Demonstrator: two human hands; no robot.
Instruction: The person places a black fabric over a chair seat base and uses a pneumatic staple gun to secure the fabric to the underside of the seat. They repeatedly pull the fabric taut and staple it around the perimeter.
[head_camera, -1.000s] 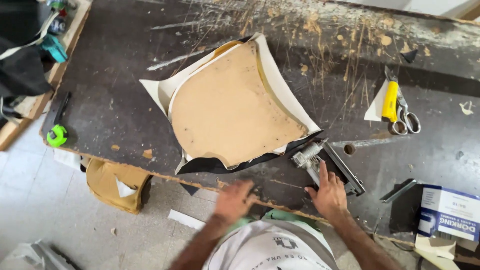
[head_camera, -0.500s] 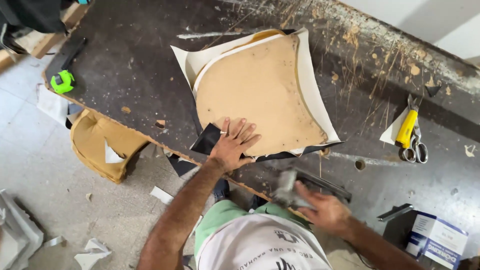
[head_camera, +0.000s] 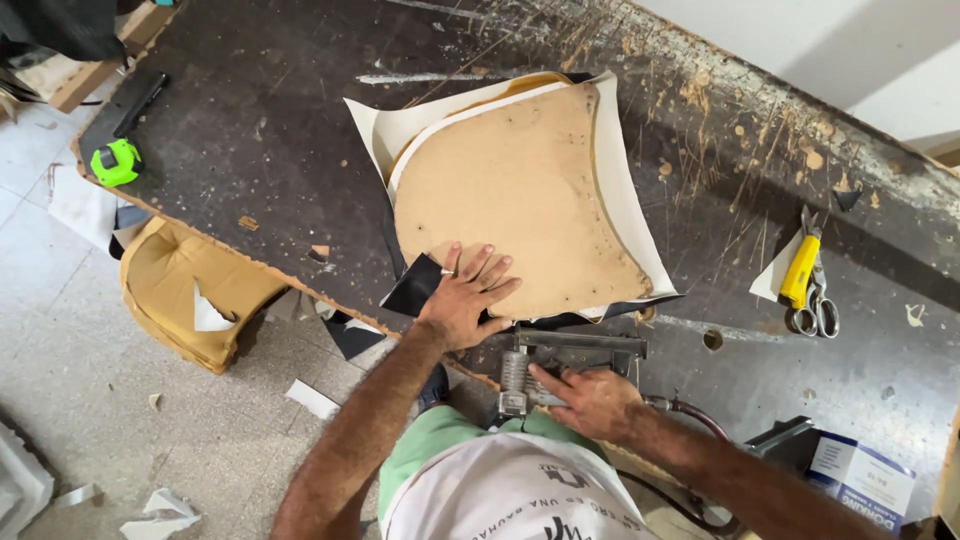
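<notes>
Now my left hand (head_camera: 465, 295) lies flat on the near corner of the tan seat board (head_camera: 515, 195), with the fingers spread wide; it holds nothing, it only presses down. The board lies on a sheet of white covering material (head_camera: 630, 190), which shows around its edges, and both are on the dark, scratched desk (head_camera: 260, 110). Under my palm a black piece of the material (head_camera: 412, 288) comes out at the desk's edge, but I cannot see how far it goes below the board.

My right hand (head_camera: 590, 400) is closed around the grey staple gun (head_camera: 560, 355), which is just beside the near edge of the board. My fingers cover the handle, so the trigger is hidden. A dark hose (head_camera: 690, 415) goes from the tool to the right and is partly hidden behind my forearm.

Farther right on the desk lie a yellow-handled tool (head_camera: 800, 272) and scissors (head_camera: 820, 305), touching each other on a scrap of white paper; I cannot make out which tool the yellow one is. A green tape measure (head_camera: 117, 162) is at the far left corner. A blue and white box (head_camera: 862, 480) is cut off at the lower right. Below the desk a yellow cushion (head_camera: 185, 290) is on the floor, half hidden.
</notes>
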